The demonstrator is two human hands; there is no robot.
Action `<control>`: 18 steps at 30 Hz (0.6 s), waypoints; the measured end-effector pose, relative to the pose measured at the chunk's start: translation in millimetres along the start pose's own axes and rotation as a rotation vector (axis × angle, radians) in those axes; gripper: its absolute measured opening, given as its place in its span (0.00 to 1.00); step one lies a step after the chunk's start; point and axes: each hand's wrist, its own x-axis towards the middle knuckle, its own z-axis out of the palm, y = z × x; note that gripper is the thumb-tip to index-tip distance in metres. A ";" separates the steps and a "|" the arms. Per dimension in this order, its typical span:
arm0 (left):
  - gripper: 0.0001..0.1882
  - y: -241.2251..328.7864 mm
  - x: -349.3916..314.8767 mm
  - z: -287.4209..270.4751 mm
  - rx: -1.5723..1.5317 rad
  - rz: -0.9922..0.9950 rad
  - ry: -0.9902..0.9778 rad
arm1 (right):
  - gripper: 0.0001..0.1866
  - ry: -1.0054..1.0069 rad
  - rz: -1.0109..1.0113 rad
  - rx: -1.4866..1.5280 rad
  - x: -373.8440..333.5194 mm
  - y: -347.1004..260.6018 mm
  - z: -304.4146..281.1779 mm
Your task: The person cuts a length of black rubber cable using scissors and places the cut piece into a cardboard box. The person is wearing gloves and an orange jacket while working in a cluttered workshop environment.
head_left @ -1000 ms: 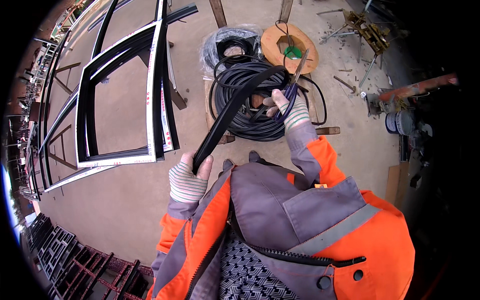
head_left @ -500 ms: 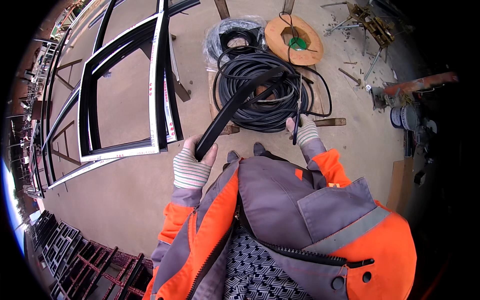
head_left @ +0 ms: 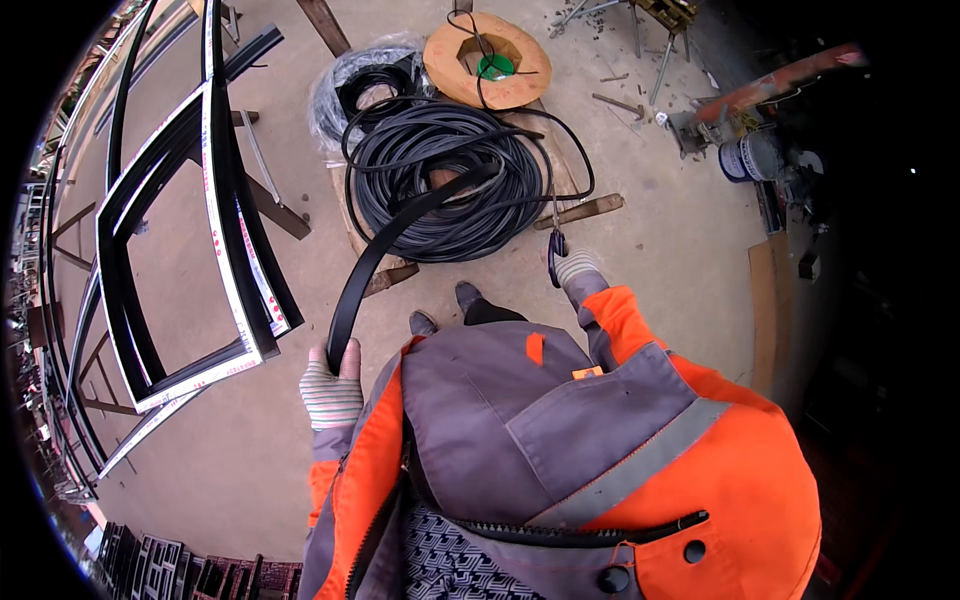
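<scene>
My left hand (head_left: 333,392), in a striped fingerless glove, grips the near end of a flat black rubber strip (head_left: 378,247). The strip arcs up and away to a big coil of black rubber strip (head_left: 440,140) on a low wooden stand. My right hand (head_left: 577,265), gloved alike, is closed round the dark handles of a pair of scissors (head_left: 556,243). Their thin blades point away from me, just right of the coil. Whether the blades are parted is too small to tell.
Black-and-white window frames (head_left: 228,240) stand on trestles at the left. Behind the coil lie a plastic-wrapped coil (head_left: 330,105) and a cardboard spool (head_left: 450,55) with a green centre. A white bucket (head_left: 748,158) and a cardboard sheet (head_left: 770,310) are at the right.
My left hand has drawn back toward me and left with the strip, which now stretches in a longer curve from the coil. The view has shifted to the right; my right hand keeps the scissors.
</scene>
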 end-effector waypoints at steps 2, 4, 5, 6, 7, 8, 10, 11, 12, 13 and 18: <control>0.15 4.1 1.5 4.6 -0.026 -0.004 0.015 | 0.37 0.042 -0.025 -0.017 35.2 42.1 20.5; 0.15 9.6 3.4 0.2 -0.010 0.041 0.066 | 0.34 0.061 -0.005 -0.047 45.7 48.9 39.4; 0.15 12.3 4.7 -3.1 -0.006 0.067 0.091 | 0.33 0.052 0.035 -0.046 51.3 50.8 47.8; 0.14 11.4 7.0 -2.6 -0.024 0.049 0.103 | 0.31 0.045 0.082 -0.048 62.2 59.2 59.4; 0.14 13.0 8.8 -4.1 -0.067 0.041 0.112 | 0.30 0.040 0.131 -0.049 72.6 67.9 70.2; 0.14 15.9 10.1 -6.1 -0.111 0.035 0.125 | 0.27 0.009 0.121 -0.069 67.8 63.2 69.6; 0.14 18.3 11.5 -10.3 -0.145 -0.003 0.132 | 0.34 -0.052 0.089 -0.080 66.8 59.2 82.3; 0.14 19.0 11.8 -9.0 -0.138 0.000 0.117 | 0.37 -0.075 0.078 -0.087 70.0 62.5 86.0; 0.14 19.3 12.5 -6.9 -0.131 0.003 0.100 | 0.36 -0.082 0.089 -0.079 74.3 66.6 87.5; 0.14 19.5 13.2 -4.4 -0.125 0.007 0.081 | 0.36 -0.089 0.101 -0.071 77.9 71.7 88.6; 0.15 11.8 7.6 9.9 -0.073 0.026 0.127 | 0.34 -0.129 0.051 -0.144 50.1 29.9 65.7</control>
